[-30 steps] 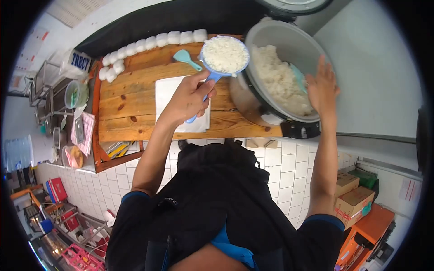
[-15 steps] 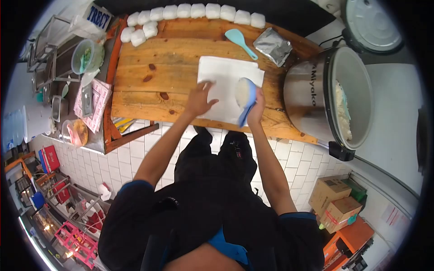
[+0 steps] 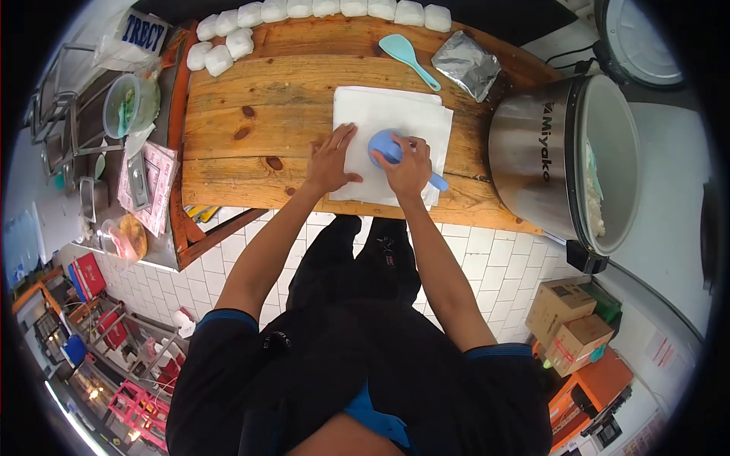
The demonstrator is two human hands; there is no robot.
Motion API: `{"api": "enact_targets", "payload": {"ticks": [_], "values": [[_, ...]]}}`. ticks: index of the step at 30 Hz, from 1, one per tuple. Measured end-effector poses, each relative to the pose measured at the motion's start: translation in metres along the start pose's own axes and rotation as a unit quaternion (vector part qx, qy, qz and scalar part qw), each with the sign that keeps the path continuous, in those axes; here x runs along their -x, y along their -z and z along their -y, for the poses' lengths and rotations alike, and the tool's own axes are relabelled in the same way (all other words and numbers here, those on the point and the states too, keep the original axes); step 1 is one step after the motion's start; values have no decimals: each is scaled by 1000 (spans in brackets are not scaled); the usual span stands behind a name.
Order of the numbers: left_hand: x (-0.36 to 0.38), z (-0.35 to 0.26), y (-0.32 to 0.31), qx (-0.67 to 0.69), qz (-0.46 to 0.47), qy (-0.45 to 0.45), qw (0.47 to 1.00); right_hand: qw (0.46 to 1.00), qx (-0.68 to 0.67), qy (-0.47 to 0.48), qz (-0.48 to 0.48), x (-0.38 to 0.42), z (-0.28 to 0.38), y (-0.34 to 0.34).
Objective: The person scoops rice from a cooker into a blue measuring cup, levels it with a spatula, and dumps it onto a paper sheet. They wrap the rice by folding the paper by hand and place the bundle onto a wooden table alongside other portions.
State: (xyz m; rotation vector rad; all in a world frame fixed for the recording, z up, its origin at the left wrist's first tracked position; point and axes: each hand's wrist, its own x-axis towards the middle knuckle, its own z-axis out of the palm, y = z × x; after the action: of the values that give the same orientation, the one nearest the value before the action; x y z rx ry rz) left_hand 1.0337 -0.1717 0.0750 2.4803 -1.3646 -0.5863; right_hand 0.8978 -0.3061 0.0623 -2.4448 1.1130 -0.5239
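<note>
A blue scoop with a short handle sits upside down on a stack of white paper sheets. My right hand grips it from above, fingers curled over its rounded base, and the handle sticks out below the palm. Whatever lies beneath the scoop is hidden. My left hand rests open at the paper's left edge, fingers spread. To the right stands a large Miyako rice cooker, its lid up, with white rice and a pale green utensil inside.
Wrapped white packets line the table's back edge. A turquoise rice paddle and a crumpled silver foil sheet lie behind the paper. At left, a side counter holds a clear tub. Cardboard boxes stand on the floor at right.
The rice-filled scoop, previously tilted on its side above the paper, is now turned over onto it. My right hand has shifted left and over its base. My left hand stays by the paper's left edge.
</note>
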Motion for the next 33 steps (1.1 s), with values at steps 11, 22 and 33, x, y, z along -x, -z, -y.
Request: {"api": "enact_targets", "payload": {"ticks": [11, 22, 33], "values": [[-1, 1, -6, -7, 11, 11, 1000, 966, 13, -131, -223, -94, -81, 36], [-4, 1, -8, -21, 24, 15, 999, 996, 12, 71, 46, 36, -18, 26], [-4, 6, -13, -13, 23, 8, 1000, 994, 99, -6, -52, 56, -62, 10]]}}
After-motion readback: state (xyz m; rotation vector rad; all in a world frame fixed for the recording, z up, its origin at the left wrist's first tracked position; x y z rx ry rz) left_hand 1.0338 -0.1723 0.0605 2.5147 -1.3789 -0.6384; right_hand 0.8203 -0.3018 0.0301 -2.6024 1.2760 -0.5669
